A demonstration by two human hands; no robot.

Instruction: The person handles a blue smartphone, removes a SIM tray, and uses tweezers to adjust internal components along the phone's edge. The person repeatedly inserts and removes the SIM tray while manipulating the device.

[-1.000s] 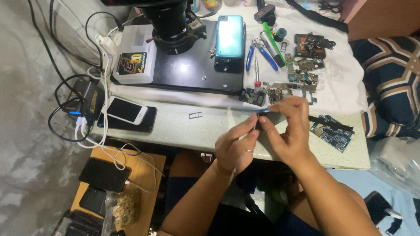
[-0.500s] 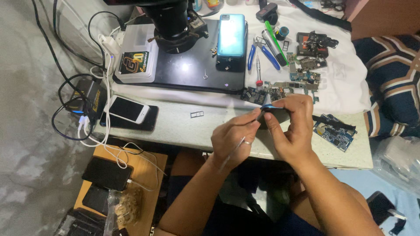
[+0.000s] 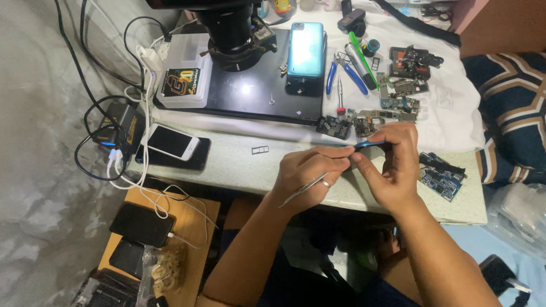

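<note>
Bench: pale speckled worktop (image 3: 239, 165) — white cloth (image 3: 449, 108) behind.
Left hand (image 3: 310, 173): fingers clamped on thin metal tweezers (image 3: 304, 190).
Right hand (image 3: 392, 165): fingertips pinching a flat blue part (image 3: 369, 145).

Pale speckled worktable (image 3: 239, 165), low wooden stool (image 3: 193, 213) on grey marbled floor (image 3: 40, 187).

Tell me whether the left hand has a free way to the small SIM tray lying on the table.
Probably yes. The SIM tray lies alone on bare tabletop just left of the left hand, with nothing between them. But that hand already holds tweezers and pinches the small blue part together with the right hand.
</note>
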